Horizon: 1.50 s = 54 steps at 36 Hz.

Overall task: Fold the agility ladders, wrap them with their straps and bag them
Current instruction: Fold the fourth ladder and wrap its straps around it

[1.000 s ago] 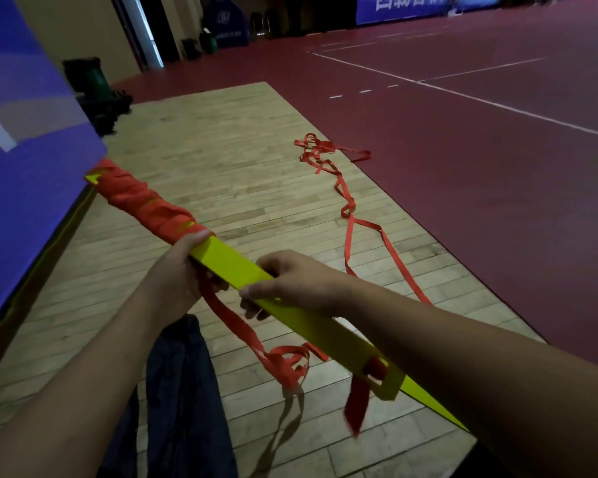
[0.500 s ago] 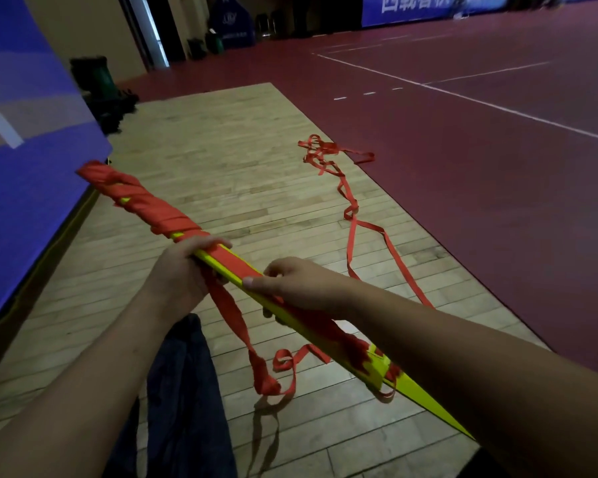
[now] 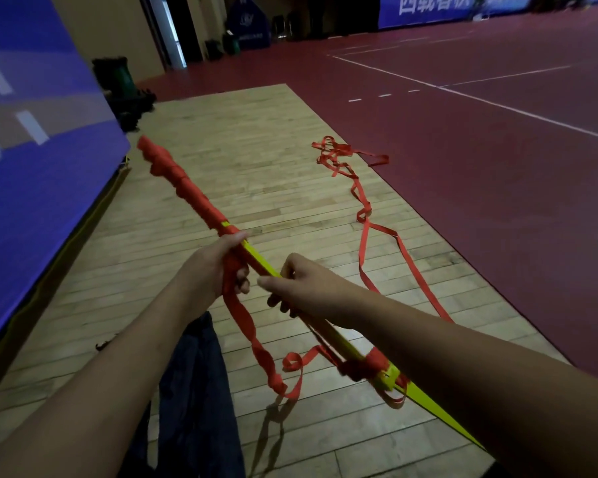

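A stack of yellow ladder rungs (image 3: 259, 264) runs diagonally from upper left to lower right in front of me. Its far end is wound in red strap (image 3: 182, 182). My left hand (image 3: 214, 267) grips the rungs and the strap where the winding ends. My right hand (image 3: 297, 288) grips the rungs just below it. A loose loop of red strap (image 3: 256, 343) hangs under the hands, and more is bunched near the lower end (image 3: 363, 367). The rest of the strap (image 3: 363, 215) trails away over the floor.
A blue padded wall (image 3: 38, 174) stands on the left. Dark fabric (image 3: 194, 391) lies below my arms. I am over a wooden floor strip (image 3: 242, 167) beside red court flooring (image 3: 497, 188). Dark gear (image 3: 121, 88) sits at the far left corner.
The rung stack has rolled edge-on, so its broad yellow face no longer shows. The red strap now crosses my left hand, and the hanging loop has shifted.
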### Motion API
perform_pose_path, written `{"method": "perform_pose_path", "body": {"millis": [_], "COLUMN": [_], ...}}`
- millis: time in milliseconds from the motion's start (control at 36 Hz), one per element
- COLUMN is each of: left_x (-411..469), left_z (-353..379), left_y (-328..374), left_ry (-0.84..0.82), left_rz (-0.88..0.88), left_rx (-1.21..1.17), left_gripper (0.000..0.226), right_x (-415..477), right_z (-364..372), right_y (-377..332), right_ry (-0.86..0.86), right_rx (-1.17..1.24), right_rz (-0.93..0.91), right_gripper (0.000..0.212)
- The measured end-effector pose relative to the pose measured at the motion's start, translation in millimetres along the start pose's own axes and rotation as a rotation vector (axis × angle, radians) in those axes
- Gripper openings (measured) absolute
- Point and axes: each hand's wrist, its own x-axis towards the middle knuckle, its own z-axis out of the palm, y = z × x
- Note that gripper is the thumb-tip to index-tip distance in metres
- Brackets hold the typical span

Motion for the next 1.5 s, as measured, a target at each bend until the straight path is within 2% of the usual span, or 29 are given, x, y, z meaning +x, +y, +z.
{"method": "perform_pose_path", "body": {"millis": [111,222,306,361,444,500,583,639,722,806,889,972,1056,1111,1222,1278,1333,1389,1444,1500], "left_x": [-2,-1,0,0,-3,-5,-5,-3,1,2,1,-1,-3,-5,-7,-7,-6,-6,-7,-7], "left_z": [-1,-9,-11,-12,-14,-12,-4,-1,-3,-2,1,1,-1,-4,-7,-7,-7,-7,-5,-1], "left_y": [3,3,4,4,3,1,-2,-4,-5,-3,0,-1,-3,-1,3,3,4,5,4,2], "left_ry": [-0.060,-0.105,-0.141,-0.141,-0.110,-0.083,-0.080,-0.009,0.093,0.081,0.037,0.010,-0.050,-0.075,-0.121,-0.154,-0.173,-0.120,-0.073,-0.081], "left_rz": [0.090,0.134,0.121,0.100,0.057,0.027,-0.020,-0.010,0.010,0.037,0.025,-0.020,-0.044,-0.011,0.079,0.095,0.077,0.004,-0.054,-0.068], "left_rx": [-0.145,-0.202,-0.259,-0.186,0.091,0.238,0.243,0.234,0.070,-0.033,-0.050,0.037,-0.014,-0.103,-0.199,-0.165,-0.092,0.041,0.208,0.221], "left_gripper": [0.040,0.046,0.045,0.043,0.032,0.033,0.049,0.055,0.049,0.044,0.041,0.038,0.026,0.030,0.039,0.041,0.042,0.050,0.058,0.064], "right_x": [-4,-5,-1,2,3,4,4,4,5,6,8,9,10,10,5,2,2,2,4,6], "right_z": [0,-3,-7,-7,-7,-7,-5,-4,0,4,6,3,-2,-4,-8,-10,-9,-7,-3,1], "right_y": [-4,-7,-6,-3,4,6,5,3,2,-1,-1,4,4,1,5,5,1,-2,-2,-1], "right_ry": [-0.069,-0.072,0.011,0.015,0.009,0.010,-0.014,-0.010,0.025,0.083,0.193,0.253,0.208,0.147,-0.238,-0.359,-0.306,-0.143,-0.004,0.060], "right_rx": [0.112,0.308,0.239,0.207,0.306,0.245,0.035,-0.021,-0.067,-0.040,0.021,-0.116,-0.128,-0.059,0.392,0.505,0.454,0.305,0.140,0.021], "right_rz": [0.064,0.044,-0.046,-0.068,-0.043,-0.038,-0.047,-0.036,-0.049,-0.058,-0.038,-0.098,-0.061,-0.009,0.103,0.088,0.023,-0.017,-0.022,-0.020], "right_gripper": [0.047,0.031,0.022,0.016,0.017,0.020,0.022,0.022,0.021,0.016,0.028,0.020,0.028,0.033,0.044,0.042,0.028,0.018,0.017,0.019]}}
